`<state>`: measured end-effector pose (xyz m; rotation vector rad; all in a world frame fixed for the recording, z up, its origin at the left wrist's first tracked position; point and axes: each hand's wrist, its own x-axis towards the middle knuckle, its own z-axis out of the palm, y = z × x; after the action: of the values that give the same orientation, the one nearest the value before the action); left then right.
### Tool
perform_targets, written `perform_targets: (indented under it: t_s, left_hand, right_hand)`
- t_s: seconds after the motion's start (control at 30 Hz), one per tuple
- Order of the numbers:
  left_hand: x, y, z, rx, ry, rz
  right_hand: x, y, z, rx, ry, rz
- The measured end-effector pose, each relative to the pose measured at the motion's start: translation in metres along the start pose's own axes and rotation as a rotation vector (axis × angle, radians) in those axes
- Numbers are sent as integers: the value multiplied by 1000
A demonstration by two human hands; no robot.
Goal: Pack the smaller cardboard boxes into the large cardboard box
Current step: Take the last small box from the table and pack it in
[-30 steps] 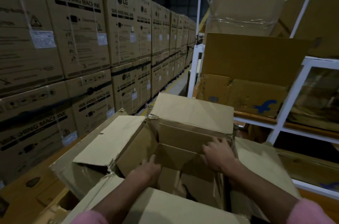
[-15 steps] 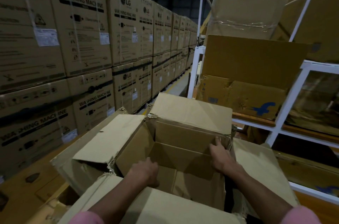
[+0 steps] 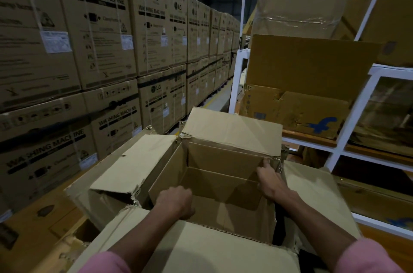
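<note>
Head view: inside the large cardboard box [image 3: 125, 169], the smaller cardboard box [image 3: 223, 185] sits at 12 o'clock from both hands, long axis 9-to-3, left hand [image 3: 175, 202] gripping its near-left wall, right hand [image 3: 268, 180] gripping its right wall, equally near.

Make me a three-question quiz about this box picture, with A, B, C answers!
1. Where is the left hand?
A. at the near left corner of the inner box
B. on the white shelf frame
C. on a washing machine carton

2. What colour is the logo on the shelf box?
A. red
B. blue
C. green

3. How are the large box's flaps?
A. taped shut
C. cut off
B. folded open

Answers: 1 A, its fingers curl over that box's edge. 2 B, the mark is blue. 3 B, the flaps spread outward.
</note>
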<state>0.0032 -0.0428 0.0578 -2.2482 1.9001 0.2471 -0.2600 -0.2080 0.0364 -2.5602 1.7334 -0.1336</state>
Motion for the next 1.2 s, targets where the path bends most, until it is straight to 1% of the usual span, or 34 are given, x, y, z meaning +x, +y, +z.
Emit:
perform_targets:
  t_s: [0.13, 0.23, 0.43, 0.57, 0.63, 0.7, 0.77, 0.87, 0.97, 1.2]
  left_hand:
    - [-2, 0, 1, 28, 55, -47]
    - [-5, 0, -4, 13, 120, -41]
    - [-8, 3, -12, -119, 311, 114]
    - [-12, 3, -17, -158, 434, 130]
    - [-14, 3, -19, -160, 480, 179]
    - [-15, 4, -20, -215, 455, 262]
    - [-15, 5, -19, -287, 380, 315]
    - [-12, 7, -17, -266, 286, 341]
    - [-10, 10, -17, -195, 284, 282]
    - [-13, 9, -16, -106, 358, 129]
  right_hand:
    - [-1, -4, -6, -1, 11, -5]
    - [-2, -7, -8, 0, 9, -8]
    - [3, -8, -1, 0, 0, -2]
    - [4, -12, 0, -1, -9, 22]
    - [4, -15, 0, -10, -16, 41]
    - [4, -17, -2, -6, -20, 55]
    - [2, -17, -4, 9, -29, 57]
    - [-4, -16, -8, 36, -22, 63]
    - [-9, -17, -12, 44, -10, 76]
    - [-14, -23, -17, 60, -8, 93]
